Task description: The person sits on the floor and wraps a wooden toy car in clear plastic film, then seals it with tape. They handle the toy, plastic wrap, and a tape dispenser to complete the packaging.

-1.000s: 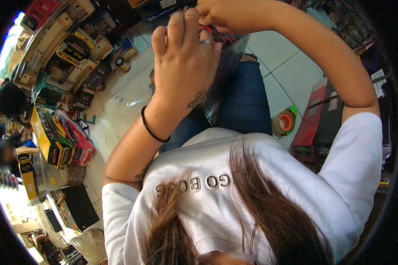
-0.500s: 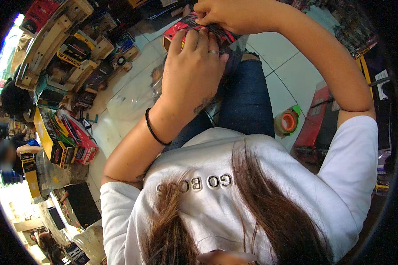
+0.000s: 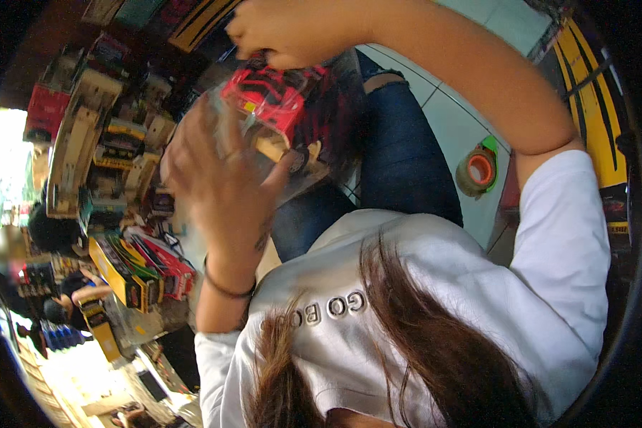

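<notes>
A red toy car (image 3: 267, 100) in a clear plastic pack (image 3: 303, 167) is held up in front of me. My left hand (image 3: 221, 185) is spread against the near side of the clear pack, a black band on its wrist. My right hand (image 3: 285, 32) grips the top of the red toy car from above, fingers curled over it. Under the pack are my knees in blue jeans (image 3: 399, 157).
Several boxed toy vehicles (image 3: 100, 143) lie stacked on the left, with yellow and red boxes (image 3: 135, 267) nearer me. A tape roll in a green and orange holder (image 3: 478, 167) lies on the white tiled floor (image 3: 442, 114). A yellow and black box (image 3: 592, 100) stands at right.
The view has tilted and moved closer. My left hand has slid down and left along the clear pack, and the red toy car now shows between both hands.
</notes>
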The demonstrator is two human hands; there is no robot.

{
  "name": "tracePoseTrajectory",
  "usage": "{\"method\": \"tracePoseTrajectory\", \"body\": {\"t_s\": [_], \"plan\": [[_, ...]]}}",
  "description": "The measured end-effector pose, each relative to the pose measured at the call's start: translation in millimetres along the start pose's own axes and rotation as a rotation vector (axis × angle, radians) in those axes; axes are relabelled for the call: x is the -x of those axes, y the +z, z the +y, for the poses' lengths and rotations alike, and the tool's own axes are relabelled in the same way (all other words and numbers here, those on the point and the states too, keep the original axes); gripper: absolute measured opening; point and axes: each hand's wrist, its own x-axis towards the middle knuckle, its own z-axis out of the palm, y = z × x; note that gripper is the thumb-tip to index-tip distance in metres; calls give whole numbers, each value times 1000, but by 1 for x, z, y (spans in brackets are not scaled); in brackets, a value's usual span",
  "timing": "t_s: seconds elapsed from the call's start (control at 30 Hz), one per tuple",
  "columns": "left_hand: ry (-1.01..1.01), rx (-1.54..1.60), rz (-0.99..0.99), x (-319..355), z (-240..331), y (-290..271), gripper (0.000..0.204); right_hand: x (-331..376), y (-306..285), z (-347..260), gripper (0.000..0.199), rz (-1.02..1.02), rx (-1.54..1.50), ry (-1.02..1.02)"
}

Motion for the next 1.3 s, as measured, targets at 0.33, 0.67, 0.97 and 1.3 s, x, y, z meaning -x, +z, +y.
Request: {"method": "tracePoseTrajectory", "body": {"t_s": [0.33,0.67,0.97,1.3], "plan": [[-612,812,-106,43,-87,-14,18,84,46,-83,55,1004,-119,290],[260,863,13,-143,-13,4,22,27,12,-26,16,287,-533,786],[-339,947,-448,32,-27,137,127,52,-35,59,32,1066,-1390,996],[-241,955,-337,61,-39,95,23,43,-62,74,29,989,-769,1069]]}}
